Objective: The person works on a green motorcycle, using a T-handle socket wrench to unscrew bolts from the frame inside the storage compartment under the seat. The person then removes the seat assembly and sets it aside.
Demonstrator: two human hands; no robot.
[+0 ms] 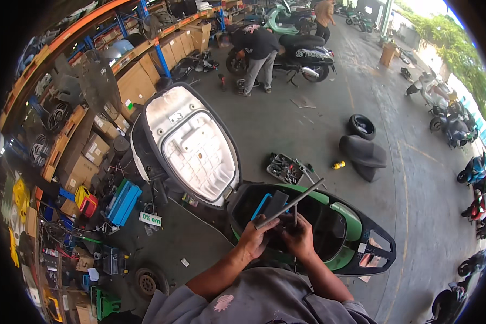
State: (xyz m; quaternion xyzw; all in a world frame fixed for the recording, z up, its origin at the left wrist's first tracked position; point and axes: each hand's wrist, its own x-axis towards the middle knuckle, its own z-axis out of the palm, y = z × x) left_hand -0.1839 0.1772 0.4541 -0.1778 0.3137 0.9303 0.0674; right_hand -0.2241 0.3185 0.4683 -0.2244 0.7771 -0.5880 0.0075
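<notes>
My left hand (254, 238) is closed around the lower end of a long grey metal bar (302, 197), which slants up to the right. My right hand (298, 237) is closed just beside it, around a short dark upright rod (295, 214) that meets or crosses the bar; I cannot tell whether they are one tool. Both hands are over the open storage well of a green and black scooter (346, 218). Its seat (200, 151) is tipped up to the left, showing a white underside. Within the well, beyond my hands, are a black boxy thing (277, 202) and a blue handle-like piece (261, 206).
A tray of tools (284, 168) lies on the floor beyond the scooter. Farther right are a loose black seat (363, 154) and a tyre (362, 126). Shelves and a blue toolbox (125, 202) fill the left. Another person (260, 48) bends beside a black scooter.
</notes>
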